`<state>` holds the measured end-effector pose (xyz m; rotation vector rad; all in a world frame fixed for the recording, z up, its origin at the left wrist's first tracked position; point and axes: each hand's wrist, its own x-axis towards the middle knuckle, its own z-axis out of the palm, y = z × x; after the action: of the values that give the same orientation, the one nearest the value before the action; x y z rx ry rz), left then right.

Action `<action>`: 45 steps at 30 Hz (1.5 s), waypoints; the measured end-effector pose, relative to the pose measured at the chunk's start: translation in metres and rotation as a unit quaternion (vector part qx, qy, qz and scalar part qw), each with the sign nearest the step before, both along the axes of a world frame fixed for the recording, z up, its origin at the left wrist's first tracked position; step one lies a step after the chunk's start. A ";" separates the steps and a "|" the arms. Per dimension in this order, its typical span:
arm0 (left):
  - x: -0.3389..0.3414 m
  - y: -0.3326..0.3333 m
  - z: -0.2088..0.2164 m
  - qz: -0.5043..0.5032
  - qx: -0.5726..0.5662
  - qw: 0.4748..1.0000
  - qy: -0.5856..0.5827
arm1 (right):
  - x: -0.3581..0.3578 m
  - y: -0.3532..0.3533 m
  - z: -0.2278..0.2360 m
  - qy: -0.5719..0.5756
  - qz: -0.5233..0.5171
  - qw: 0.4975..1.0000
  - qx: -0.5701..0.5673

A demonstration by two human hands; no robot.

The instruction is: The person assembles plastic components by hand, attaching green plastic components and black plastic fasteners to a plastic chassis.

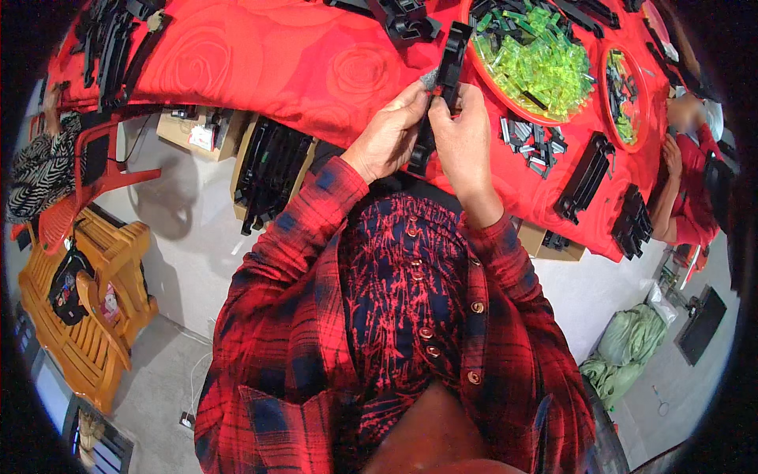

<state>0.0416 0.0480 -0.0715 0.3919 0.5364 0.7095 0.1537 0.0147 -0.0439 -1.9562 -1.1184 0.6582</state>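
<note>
Held part: a long, narrow bar of black plastic (451, 63), with uneven outline at the far portion.
Pose: lengthwise from near to far, the far end leaning to the right.
Place: between the left hand (391, 136) and the right hand (466, 146), gripped by both.
Middle of bar: partly covered by fingers; its details cannot be seen.

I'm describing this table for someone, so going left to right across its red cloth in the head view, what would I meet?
Pile of black parts, left hand, held black part, right hand, large red bowl, small red bowl.
</note>
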 end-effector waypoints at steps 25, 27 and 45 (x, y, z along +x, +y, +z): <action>0.001 -0.028 0.017 -0.004 0.196 0.959 0.204 | 0.013 -0.021 0.018 0.427 0.006 0.904 -0.024; -0.001 -0.027 0.020 -0.009 0.200 0.962 0.188 | 0.016 -0.024 0.018 0.460 0.002 0.888 -0.019; -0.003 -0.034 0.015 0.036 0.246 0.937 0.243 | 0.011 -0.044 0.005 0.395 -0.074 0.909 0.113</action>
<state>0.0387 0.0136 -0.0568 1.0396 0.8429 0.8201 0.1646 -0.0290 -0.0393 -1.3386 -0.5010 1.0550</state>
